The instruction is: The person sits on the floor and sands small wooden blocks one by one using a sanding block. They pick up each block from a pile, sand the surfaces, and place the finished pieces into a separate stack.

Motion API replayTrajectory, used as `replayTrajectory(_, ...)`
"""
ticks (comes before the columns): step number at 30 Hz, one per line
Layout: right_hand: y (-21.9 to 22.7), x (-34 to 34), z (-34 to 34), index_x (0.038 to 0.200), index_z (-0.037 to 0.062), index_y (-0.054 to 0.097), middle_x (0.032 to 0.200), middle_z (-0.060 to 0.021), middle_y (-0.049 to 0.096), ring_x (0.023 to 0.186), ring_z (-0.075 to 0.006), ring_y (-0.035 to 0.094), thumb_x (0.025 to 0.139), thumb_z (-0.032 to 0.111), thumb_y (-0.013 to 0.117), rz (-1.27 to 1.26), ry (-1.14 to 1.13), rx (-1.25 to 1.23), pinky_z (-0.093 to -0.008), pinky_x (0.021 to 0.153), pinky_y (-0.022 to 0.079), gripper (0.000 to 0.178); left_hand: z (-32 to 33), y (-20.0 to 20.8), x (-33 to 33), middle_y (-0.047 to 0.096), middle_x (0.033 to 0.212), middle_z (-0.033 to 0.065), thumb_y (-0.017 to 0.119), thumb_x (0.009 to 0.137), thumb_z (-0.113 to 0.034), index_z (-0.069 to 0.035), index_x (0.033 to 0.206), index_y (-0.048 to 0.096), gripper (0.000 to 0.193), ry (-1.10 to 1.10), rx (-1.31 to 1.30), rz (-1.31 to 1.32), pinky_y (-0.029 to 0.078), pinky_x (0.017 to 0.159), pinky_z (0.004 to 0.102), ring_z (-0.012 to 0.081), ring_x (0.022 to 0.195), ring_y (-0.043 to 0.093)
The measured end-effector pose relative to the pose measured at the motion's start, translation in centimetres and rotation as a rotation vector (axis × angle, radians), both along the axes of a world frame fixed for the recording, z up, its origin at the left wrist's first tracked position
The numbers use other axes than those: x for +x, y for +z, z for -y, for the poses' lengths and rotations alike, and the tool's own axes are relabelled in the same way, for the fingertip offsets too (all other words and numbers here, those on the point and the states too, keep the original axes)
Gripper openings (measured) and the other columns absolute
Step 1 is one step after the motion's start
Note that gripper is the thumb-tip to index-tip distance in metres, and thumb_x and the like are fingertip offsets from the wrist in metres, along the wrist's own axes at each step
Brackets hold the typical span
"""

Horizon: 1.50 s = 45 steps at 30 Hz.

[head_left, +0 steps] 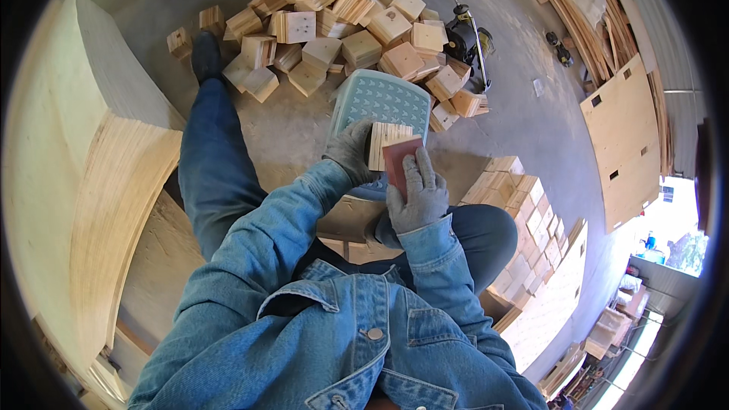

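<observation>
In my gloved left hand [351, 153] is a laminated wooden block [389, 137], its striped layered edge turned up, above a light blue plastic stool [382, 97]. My gloved right hand [418, 196] holds a reddish-brown sanding block [398, 161] flat beneath its fingers. The sanding block overlaps the near right corner of the wooden block and seems to touch it. Part of the left fingers is hidden behind the wooden block.
A heap of loose wooden blocks [319, 53] lies beyond the stool. Stacked blocks [528, 220] stand to my right. A tall plywood stack [121, 167] rises at left. A wheeled tool with a metal bar [480, 53] sits beside the heap; plywood sheets [626, 137] lean far right.
</observation>
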State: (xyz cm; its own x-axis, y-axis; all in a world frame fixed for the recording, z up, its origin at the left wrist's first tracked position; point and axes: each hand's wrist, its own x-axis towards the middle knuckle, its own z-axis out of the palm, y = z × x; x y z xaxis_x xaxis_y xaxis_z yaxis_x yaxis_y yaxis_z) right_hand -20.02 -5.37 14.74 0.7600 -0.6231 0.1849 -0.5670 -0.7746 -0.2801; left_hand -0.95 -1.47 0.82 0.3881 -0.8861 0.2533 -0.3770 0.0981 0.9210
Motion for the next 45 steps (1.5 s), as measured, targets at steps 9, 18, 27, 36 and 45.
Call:
replayTrajectory(9,-0.4,6.7,7.4,0.153,0.0122,0.055,0.162,-0.0170,0.048,0.125,-0.0464,0.062,0.089,0.037,0.075,-0.211,-0.152,0.015,-0.0524,0.108,0.050,0.071,0.6,-1.5,-0.9,0.059,0.133,0.0150,0.098,0.064,-0.034,-0.011,0.145,0.049,0.097,0.062,0.089,0.084,0.050,0.109,0.0437,0.0339,0.124,0.060)
replayTrajectory(18,1.0,1.2,0.2,0.152,0.0177,0.058,0.161,-0.0120,0.048,0.117,-0.0478,0.062,0.086,0.036,0.078,-0.218,-0.057,0.015,-0.0572,0.100,0.053,0.071,0.5,-1.9,-0.2,0.058,0.138,0.0157,0.093,0.066,-0.039,-0.013,0.145,0.048,0.094,0.036,0.043,0.209,0.051,0.110,0.0453,0.0374,0.128,0.058)
replayTrajectory(27,0.2,-0.3,-1.0,0.144,0.0172,0.065,0.156,-0.0122,0.052,0.116,-0.0462,0.062,0.081,0.032,0.081,-0.095,0.015,0.016,-0.0577,0.096,0.054,0.066,-0.7,0.3,-0.3,0.059,0.135,0.0180,0.095,0.064,-0.043,-0.013,0.144,0.049,0.097,0.054,0.100,0.111,0.048,0.113,0.0460,0.0394,0.128,0.057)
replayTrajectory(36,-1.3,8.7,8.2,0.148,0.0181,0.061,0.163,-0.0072,0.043,0.122,-0.0494,0.059,0.088,0.036,0.076,-0.178,-0.133,-0.008,-0.0560,0.101,0.053,0.064,0.5,-2.7,-0.4,0.059,0.131,0.0173,0.096,0.061,-0.034,-0.011,0.146,0.046,0.102,0.105,-0.010,0.087,0.051,0.106,0.0459,0.0395,0.119,0.061)
replayTrajectory(45,2.0,3.1,-0.5,0.152,0.0126,0.057,0.161,-0.0164,0.048,0.130,-0.0456,0.058,0.089,0.036,0.076,-0.291,-0.073,0.049,-0.0551,0.112,0.046,0.070,-0.1,-1.0,0.1,0.058,0.137,0.0175,0.092,0.068,-0.041,-0.010,0.143,0.049,0.092,0.074,-0.001,0.165,0.045,0.116,0.0471,0.0391,0.131,0.056)
